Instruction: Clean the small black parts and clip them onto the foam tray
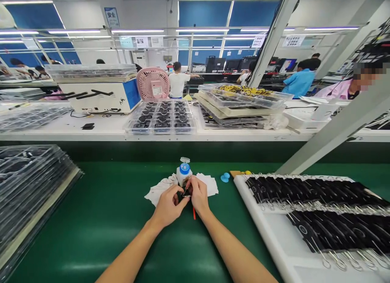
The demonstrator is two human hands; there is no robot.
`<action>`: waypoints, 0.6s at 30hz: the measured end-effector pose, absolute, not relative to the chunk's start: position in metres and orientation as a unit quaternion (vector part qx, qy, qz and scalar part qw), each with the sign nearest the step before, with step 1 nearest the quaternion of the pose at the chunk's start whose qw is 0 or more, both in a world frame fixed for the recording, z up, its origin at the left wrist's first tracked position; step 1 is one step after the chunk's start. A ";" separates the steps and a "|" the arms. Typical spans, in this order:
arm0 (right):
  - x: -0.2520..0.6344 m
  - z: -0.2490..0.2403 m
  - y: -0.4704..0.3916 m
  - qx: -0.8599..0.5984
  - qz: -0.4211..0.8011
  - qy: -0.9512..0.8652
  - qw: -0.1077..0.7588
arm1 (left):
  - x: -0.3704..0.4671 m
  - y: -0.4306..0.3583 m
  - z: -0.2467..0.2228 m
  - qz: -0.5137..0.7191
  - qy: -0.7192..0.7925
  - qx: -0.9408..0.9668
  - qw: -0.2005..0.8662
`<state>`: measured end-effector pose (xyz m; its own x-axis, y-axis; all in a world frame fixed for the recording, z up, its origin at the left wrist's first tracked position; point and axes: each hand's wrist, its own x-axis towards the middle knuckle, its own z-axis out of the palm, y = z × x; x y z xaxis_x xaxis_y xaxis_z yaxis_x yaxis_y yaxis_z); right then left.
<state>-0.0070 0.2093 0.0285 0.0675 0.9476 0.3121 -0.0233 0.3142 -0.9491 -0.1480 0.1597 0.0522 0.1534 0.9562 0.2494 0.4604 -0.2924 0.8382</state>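
My left hand (167, 205) pinches a small black part with a shiny edge (186, 193) between thumb and fingers. Close against it, my right hand (198, 194) is closed at the same part, its fingertips partly hiding it. A thin red stick (194, 213) shows just below my right hand; whether that hand grips it I cannot tell. Directly behind the hands stands a white bottle (181, 178) with a blue top (184, 168) and its lid flipped up. A crumpled white cloth (160, 190) lies to the left of the bottle, and white paper sheets (209, 184) lie to the right.
On the right, a white foam tray (258, 222) bears rows of black parts with metal hooks (329, 234). Stacked clear trays (27, 193) fill the left side. A blue knob-shaped piece (225, 177) lies near the tray. The shelf beyond carries a pink fan (153, 83) and a compartment box (161, 117).
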 end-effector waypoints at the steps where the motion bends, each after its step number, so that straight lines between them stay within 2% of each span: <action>1: -0.007 0.029 0.209 -0.424 0.408 -0.548 0.594 | -0.148 0.159 0.052 0.405 0.509 0.695 0.308; 18: -0.007 0.033 0.206 -0.431 0.415 -0.538 0.594 | -0.147 0.160 0.052 0.408 0.510 0.690 0.312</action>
